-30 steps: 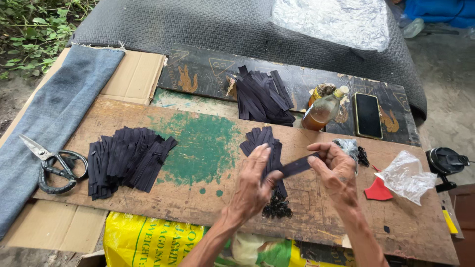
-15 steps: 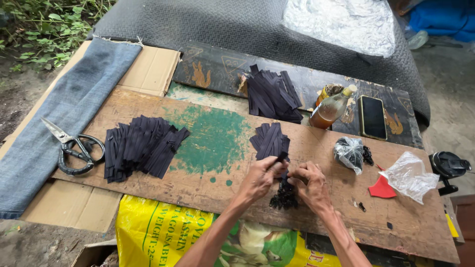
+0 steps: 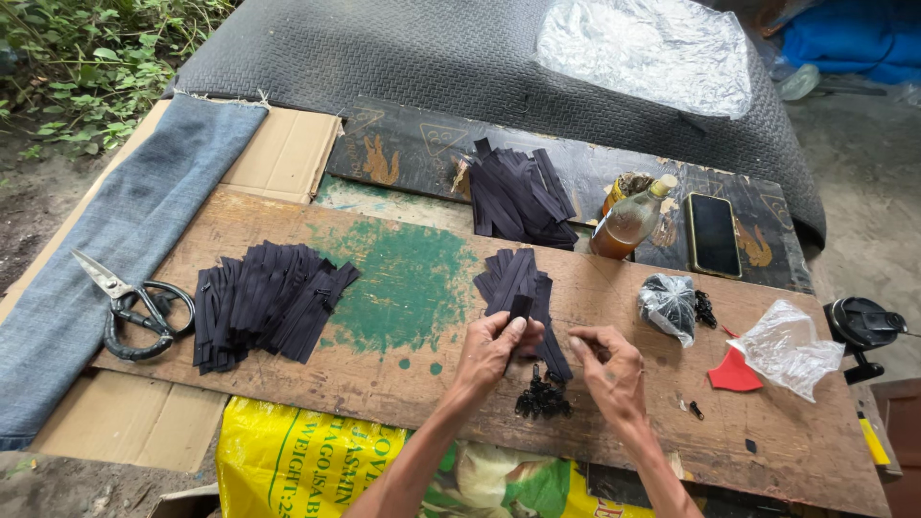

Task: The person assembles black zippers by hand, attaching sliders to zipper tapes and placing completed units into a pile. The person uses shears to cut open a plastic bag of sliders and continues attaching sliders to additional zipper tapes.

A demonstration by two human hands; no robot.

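One black strip lying lower centre of frame, long axis running up-frame from grip. Left hand pinching its near end. Right hand hovering alongside, fingers curled, holding nothing visible; sliders resting between both hands.

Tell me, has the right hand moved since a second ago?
Yes. The right hand has dropped toward the near edge of the wooden board, now beside the small pile of black sliders, away from the bottle.

On the long wooden plank we find a fanned stack of dark zipper strips at left, steel scissors further left on folded grey cloth. Our left hand pinches one dark zipper strip, a heap of small black sliders just before it; a glass bottle of amber liquid stands behind, at right.
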